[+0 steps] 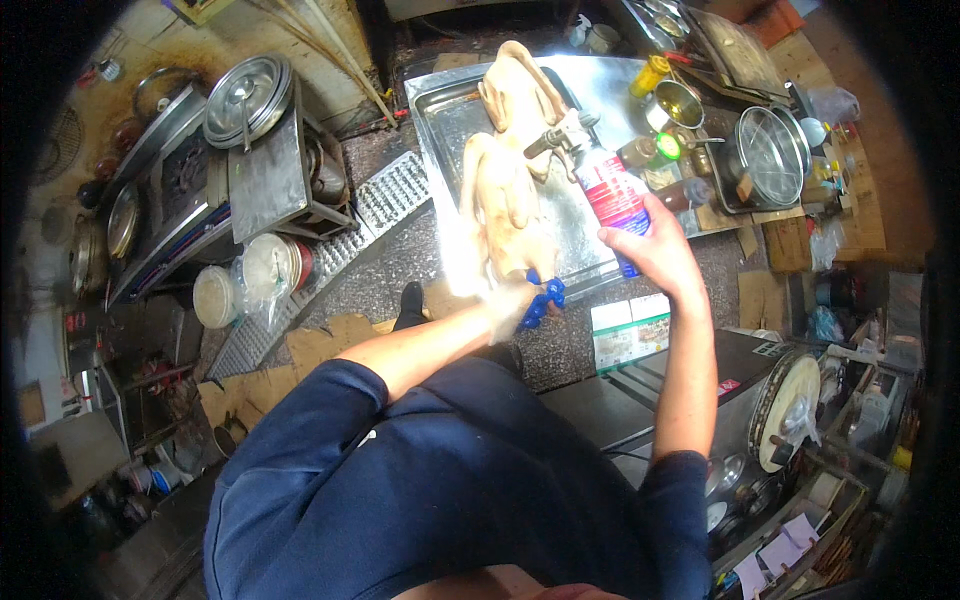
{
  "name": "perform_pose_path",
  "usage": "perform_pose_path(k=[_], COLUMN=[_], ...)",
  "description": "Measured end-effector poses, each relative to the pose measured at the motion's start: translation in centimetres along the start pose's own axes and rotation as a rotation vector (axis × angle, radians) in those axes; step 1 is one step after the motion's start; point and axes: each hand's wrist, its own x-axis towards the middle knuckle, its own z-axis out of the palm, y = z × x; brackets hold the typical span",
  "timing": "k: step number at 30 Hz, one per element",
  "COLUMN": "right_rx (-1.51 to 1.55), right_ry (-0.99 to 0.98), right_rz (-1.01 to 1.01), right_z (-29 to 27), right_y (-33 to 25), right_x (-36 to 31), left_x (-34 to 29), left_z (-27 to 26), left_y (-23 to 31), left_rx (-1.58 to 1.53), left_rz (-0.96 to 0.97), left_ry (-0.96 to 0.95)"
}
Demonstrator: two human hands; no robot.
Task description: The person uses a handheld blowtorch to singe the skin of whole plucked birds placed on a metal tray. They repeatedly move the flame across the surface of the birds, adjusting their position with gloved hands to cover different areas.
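Note:
A plucked, pale whole bird (pixel 512 185) with a long neck lies lengthwise in a shallow metal tray (pixel 590 255). My left hand (pixel 541 301), in a blue glove with a translucent cuff, is closed at the bird's near end, and its fingers seem curled around that end. My right hand (pixel 655 245) is wrapped around the can of a gas torch (pixel 610 195), red and white with a blue base. The torch's metal nozzle (pixel 548 143) points left over the middle of the bird. No flame can be made out.
Right of the tray stand a yellow bottle (pixel 650 76), a metal pot (pixel 674 106), jars (pixel 668 147) and a strainer bowl (pixel 772 155). To the left are a metal stand (pixel 275 180) with stacked lids, and white buckets (pixel 268 265). A carton (pixel 632 333) sits near my right forearm.

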Motion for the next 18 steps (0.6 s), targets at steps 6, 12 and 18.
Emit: perform_pose_path(k=[6, 12, 18], right_rx=[0.230, 0.597, 0.682], right_ry=[0.010, 0.101, 0.116], right_rz=[0.094, 0.139, 0.023], right_z=[0.5, 7.3, 11.3], right_y=[3.2, 8.2, 9.4], right_x=[-3.5, -8.0, -8.2], left_x=[-1.2, -2.1, -3.0], left_z=[-3.1, -4.7, -5.5], left_y=[1.5, 2.5, 3.0], left_rx=[-0.270, -0.290, -0.177], left_rz=[-0.154, -0.137, -0.111], left_ry=[-0.097, 0.033, 0.010])
